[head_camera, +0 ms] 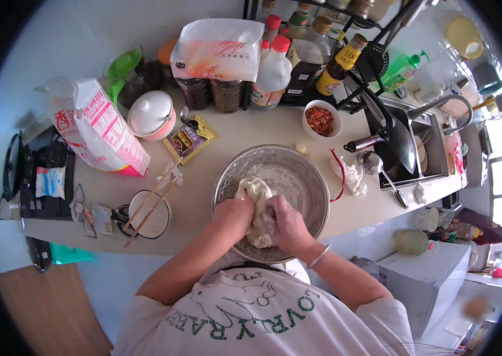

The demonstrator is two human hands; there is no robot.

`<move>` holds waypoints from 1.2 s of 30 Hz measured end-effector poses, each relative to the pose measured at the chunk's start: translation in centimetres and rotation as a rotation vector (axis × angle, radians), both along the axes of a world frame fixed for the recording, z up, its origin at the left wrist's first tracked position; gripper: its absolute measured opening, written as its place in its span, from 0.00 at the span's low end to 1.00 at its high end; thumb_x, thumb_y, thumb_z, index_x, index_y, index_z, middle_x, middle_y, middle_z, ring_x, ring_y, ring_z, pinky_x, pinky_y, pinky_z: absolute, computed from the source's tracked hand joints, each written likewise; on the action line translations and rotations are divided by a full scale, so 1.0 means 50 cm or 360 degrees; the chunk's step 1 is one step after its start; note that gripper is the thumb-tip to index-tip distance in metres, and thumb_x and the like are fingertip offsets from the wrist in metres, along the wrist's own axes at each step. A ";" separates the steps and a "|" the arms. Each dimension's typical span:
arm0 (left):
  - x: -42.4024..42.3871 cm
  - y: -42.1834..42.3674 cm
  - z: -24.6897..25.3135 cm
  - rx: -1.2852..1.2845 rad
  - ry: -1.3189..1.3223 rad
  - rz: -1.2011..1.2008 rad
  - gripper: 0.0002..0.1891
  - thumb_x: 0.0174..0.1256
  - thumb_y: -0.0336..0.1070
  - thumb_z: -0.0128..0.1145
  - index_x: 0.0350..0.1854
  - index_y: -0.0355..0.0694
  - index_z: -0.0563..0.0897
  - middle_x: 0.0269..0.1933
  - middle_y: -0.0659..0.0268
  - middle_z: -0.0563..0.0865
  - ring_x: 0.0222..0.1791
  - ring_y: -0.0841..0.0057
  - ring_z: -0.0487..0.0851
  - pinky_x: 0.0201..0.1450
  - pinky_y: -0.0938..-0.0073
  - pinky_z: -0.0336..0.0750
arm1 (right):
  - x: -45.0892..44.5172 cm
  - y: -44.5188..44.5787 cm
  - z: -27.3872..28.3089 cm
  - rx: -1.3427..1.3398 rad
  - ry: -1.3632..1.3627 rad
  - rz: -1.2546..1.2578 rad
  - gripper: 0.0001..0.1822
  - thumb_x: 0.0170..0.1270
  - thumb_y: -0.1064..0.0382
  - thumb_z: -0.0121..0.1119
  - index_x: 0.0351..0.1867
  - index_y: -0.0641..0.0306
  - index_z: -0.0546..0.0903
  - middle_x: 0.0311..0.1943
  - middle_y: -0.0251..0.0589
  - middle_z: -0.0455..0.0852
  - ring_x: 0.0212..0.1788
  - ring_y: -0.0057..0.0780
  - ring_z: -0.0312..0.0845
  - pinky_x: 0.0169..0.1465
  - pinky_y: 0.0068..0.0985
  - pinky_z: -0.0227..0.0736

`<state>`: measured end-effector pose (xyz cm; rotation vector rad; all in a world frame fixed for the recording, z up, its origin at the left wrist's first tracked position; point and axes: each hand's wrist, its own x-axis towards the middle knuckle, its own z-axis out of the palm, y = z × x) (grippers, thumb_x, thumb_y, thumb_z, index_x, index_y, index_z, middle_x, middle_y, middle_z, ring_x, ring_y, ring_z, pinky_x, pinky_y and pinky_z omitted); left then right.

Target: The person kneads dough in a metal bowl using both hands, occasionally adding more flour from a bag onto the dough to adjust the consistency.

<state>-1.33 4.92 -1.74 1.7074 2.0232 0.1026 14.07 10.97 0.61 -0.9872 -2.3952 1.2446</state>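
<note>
A lump of pale dough [256, 189] lies in a wide stainless steel basin [317, 178] at the counter's front edge. My left hand [234, 214] presses into the dough from the left, its fingers curled and partly hidden in it. From the right, my right hand [287, 222] grips the dough with bent fingers, whitened by flour. A bangle circles the right wrist. Dry flour and dough residue coat the basin's floor and wall.
Left of the basin, wooden chopsticks [153, 207] rest across a white bowl [149, 227]; a flour bag [104, 129] stands behind. Beyond the basin are a yellow sachet [190, 139] and a bowl of chopped red chili [320, 120]. A ladle [373, 163] and sink [433, 138] are right.
</note>
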 end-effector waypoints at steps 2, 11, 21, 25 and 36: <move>0.006 0.001 -0.005 -0.0003 0.0029 0.0050 0.08 0.54 0.35 0.60 0.32 0.36 0.81 0.25 0.56 0.86 0.28 0.59 0.87 0.29 0.61 0.81 | -0.021 -0.018 -0.018 0.0383 -0.0159 0.0044 0.12 0.54 0.70 0.55 0.40 0.64 0.69 0.36 0.52 0.75 0.35 0.57 0.77 0.38 0.42 0.76; -0.028 -0.014 0.003 0.0028 -0.0214 -0.0209 0.03 0.55 0.29 0.55 0.30 0.38 0.80 0.22 0.57 0.85 0.26 0.62 0.87 0.26 0.64 0.80 | -0.112 0.058 -0.097 0.0673 -0.0786 -0.0036 0.11 0.55 0.66 0.52 0.40 0.63 0.69 0.38 0.51 0.75 0.26 0.52 0.80 0.26 0.42 0.77; -0.019 -0.015 -0.009 0.0025 -0.0262 -0.0158 0.05 0.51 0.33 0.61 0.28 0.39 0.80 0.24 0.57 0.85 0.27 0.61 0.87 0.28 0.62 0.80 | -0.142 0.124 -0.135 0.0569 -0.0749 -0.0161 0.15 0.59 0.70 0.48 0.48 0.62 0.71 0.43 0.51 0.75 0.36 0.55 0.80 0.36 0.45 0.77; -0.052 -0.008 0.017 -0.0037 -0.0216 -0.0188 0.11 0.50 0.39 0.65 0.32 0.40 0.81 0.28 0.56 0.85 0.32 0.58 0.86 0.35 0.60 0.79 | -0.146 0.114 -0.105 0.0610 -0.0716 -0.0178 0.13 0.60 0.68 0.48 0.47 0.62 0.72 0.46 0.51 0.73 0.45 0.53 0.77 0.43 0.47 0.77; -0.032 0.004 0.081 0.0354 0.0187 0.0217 0.35 0.45 0.50 0.70 0.54 0.35 0.74 0.54 0.48 0.79 0.56 0.55 0.78 0.57 0.60 0.72 | -0.100 0.129 -0.126 0.0217 -0.0046 -0.0036 0.13 0.62 0.58 0.53 0.38 0.67 0.79 0.33 0.52 0.83 0.37 0.49 0.81 0.42 0.39 0.76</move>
